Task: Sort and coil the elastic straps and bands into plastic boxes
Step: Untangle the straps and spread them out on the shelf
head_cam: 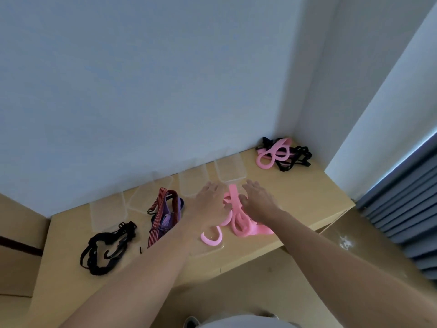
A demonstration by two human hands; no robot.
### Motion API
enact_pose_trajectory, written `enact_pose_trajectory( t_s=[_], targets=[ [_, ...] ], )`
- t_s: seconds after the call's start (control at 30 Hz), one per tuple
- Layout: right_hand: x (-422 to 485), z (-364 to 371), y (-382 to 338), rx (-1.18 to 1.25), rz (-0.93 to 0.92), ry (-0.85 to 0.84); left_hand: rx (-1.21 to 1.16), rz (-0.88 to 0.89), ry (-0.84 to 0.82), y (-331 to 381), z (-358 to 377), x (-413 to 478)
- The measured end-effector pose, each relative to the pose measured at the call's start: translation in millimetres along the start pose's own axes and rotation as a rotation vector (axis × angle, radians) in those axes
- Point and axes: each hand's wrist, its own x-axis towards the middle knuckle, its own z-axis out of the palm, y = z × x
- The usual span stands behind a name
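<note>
A tangle of pink elastic bands [237, 215] lies on the wooden table [307, 197] between my hands. My left hand [209, 202] is at its left side, fingers stretched forward, thumb side against the pink loops. My right hand [259, 202] is at its right side, and its thumb curls onto a pink strap. One pink band end sticks up between the hands. A coiled pink band [211, 237] sits in a clear plastic box [208, 250] near the front edge. Several empty clear boxes [230, 170] line the wall.
A black strap bundle [106, 247] and a red-striped and purple strap pile [164, 215] lie at the left. A mixed pink and black pile [281, 153] sits in the far right corner. Walls close the back and right; grey blinds [402, 204] hang at the right.
</note>
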Motion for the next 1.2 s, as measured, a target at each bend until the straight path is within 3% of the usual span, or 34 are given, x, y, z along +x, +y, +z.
enact_pose_trajectory(
  t_s=[0.3,0.6,0.83,0.97,1.1,1.2],
  targets=[
    [-1,-39,82,-0.027,0.014,-0.028,-0.008,-0.018,-0.043,78,23,49],
    [38,-46,128,0.041,0.044,-0.084,0.029,-0.003,-0.118,102,39,111],
    [89,-68,164,0.089,0.122,-0.066,-0.046,0.017,-0.122,113,41,211],
    [112,-85,187,0.082,0.169,-0.085,-0.143,0.075,-0.029,127,36,279],
    [132,-97,201,0.062,0.167,-0.099,-0.279,0.109,-0.115,139,34,334],
    [144,-105,207,0.05,0.145,-0.093,-0.231,0.136,-0.149,143,38,366]
  ],
)
